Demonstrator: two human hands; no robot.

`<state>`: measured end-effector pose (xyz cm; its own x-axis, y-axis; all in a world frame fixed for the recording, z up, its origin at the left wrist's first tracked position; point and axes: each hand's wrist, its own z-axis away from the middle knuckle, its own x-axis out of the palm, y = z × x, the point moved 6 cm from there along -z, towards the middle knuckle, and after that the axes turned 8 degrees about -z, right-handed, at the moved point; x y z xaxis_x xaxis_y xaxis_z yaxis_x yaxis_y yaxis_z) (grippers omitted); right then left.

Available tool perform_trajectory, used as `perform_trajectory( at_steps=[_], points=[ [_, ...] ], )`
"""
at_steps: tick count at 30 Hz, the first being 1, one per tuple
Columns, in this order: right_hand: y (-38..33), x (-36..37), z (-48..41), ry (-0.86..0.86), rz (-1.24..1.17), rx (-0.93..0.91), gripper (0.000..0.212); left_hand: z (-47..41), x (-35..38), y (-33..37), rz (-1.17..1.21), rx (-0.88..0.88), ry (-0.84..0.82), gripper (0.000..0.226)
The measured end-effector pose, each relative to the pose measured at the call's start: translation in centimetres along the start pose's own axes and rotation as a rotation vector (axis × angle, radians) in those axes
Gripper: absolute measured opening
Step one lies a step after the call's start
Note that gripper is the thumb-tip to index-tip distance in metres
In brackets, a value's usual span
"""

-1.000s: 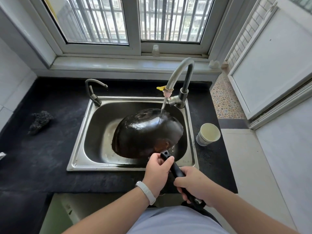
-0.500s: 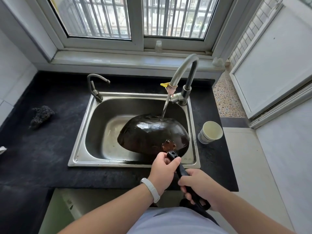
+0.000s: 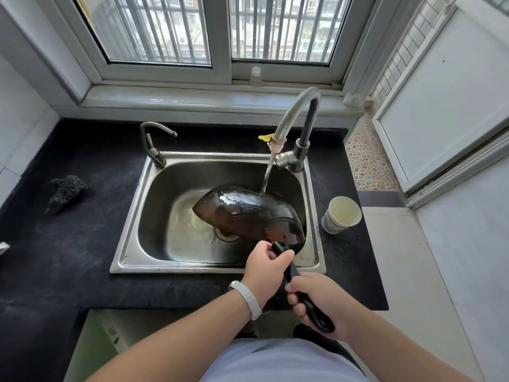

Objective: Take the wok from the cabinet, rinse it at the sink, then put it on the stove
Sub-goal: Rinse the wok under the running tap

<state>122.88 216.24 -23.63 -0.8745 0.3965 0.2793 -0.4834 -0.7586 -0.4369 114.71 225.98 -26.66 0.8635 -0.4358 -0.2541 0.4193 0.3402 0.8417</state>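
Observation:
The dark wok hangs upside down and tilted inside the steel sink, its wet underside facing up. Water runs from the tall faucet onto the wok's far right side. My left hand grips the black handle close to the wok. My right hand grips the same handle at its near end, over the counter's front edge. The stove is not in view.
A small second tap stands at the sink's back left corner. A paper cup sits on the black counter right of the sink. A dark scrubber lies at the left. The window sill runs behind the sink.
The wok has rolled and shifted to the right side of the basin, baring the drain. The water stream now lands on its far right edge. Both hands keep their grip on the handle.

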Motion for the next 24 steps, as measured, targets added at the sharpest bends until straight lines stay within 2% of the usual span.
perform_trajectory(
  at_steps=[15,24],
  points=[
    [-1.0,-0.5,-0.9,-0.032,-0.300,0.102,0.002,-2.4,0.9,1.6,-0.072,0.036,0.001,0.024],
    [-1.4,-0.7,-0.8,-0.018,-0.164,0.056,0.002,-2.6,1.4,1.1,-0.049,0.012,-0.008,0.023]
  ],
)
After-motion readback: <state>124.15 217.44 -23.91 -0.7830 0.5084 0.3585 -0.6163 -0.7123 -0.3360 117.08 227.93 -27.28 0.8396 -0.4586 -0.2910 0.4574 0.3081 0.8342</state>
